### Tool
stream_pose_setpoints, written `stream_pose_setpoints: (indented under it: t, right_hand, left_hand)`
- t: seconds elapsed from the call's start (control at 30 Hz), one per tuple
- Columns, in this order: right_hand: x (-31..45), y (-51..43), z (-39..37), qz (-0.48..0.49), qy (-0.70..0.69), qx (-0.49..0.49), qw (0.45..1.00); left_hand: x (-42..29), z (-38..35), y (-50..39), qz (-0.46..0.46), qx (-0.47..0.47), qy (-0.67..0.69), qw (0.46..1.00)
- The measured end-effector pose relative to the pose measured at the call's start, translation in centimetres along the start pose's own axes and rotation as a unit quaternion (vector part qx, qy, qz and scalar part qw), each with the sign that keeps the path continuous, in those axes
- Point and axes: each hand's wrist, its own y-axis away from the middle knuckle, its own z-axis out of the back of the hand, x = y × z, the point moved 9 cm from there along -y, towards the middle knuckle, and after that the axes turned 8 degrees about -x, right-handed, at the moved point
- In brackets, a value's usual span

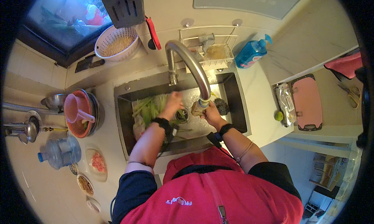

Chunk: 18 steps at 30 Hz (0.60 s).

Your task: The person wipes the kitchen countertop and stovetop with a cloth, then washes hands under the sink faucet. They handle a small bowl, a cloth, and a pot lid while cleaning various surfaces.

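Note:
My right hand (pixel 213 115) is at the end of the steel gooseneck faucet (pixel 191 59), its fingers closed on a brownish, soft-looking piece (pixel 198 109) just below the spout. Whether that piece is attached to the spout I cannot tell. My left hand (pixel 173 103), blurred, is over the sink (pixel 198 145) between long green leafy vegetables (pixel 149 107) and the drain (pixel 181 115). Its fingers are too blurred to show whether it holds anything. Some green leaf scraps lie around the drain. A dark mesh scrubber (pixel 221 106) rests at the sink's right side.
Behind the sink are a wire rack (pixel 210 56), a blue pump bottle (pixel 252 53), a white colander (pixel 117 44) and a cleaver (pixel 89 64). Stacked basins (pixel 76 126), a water jug (pixel 60 152) and a plate of meat (pixel 98 162) stand left. A lime (pixel 278 116) sits right.

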Motion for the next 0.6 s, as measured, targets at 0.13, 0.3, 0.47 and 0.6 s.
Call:
stream_pose_setpoints:
  t: [0.13,0.3,0.47,0.6]
  right_hand:
    - [-0.8,2.0,-1.4,-0.082,-0.180,0.086,0.976]
    - [-0.3,2.6,-1.3,-0.100,-0.191,0.073,0.974]
    - [-0.1,3.1,0.1,-0.100,-0.259,0.068,0.958]
    - [1.2,4.5,0.5,-0.077,-0.239,0.100,0.963]
  left_hand:
    - [-1.0,5.2,-3.2,0.071,-0.110,-0.095,0.987]
    - [-1.1,5.8,-3.7,0.081,-0.142,-0.067,0.984]
    - [-3.1,6.6,-5.3,0.059,-0.178,0.008,0.982]
    - [-7.1,2.0,0.1,-0.105,-0.068,-0.222,0.967]
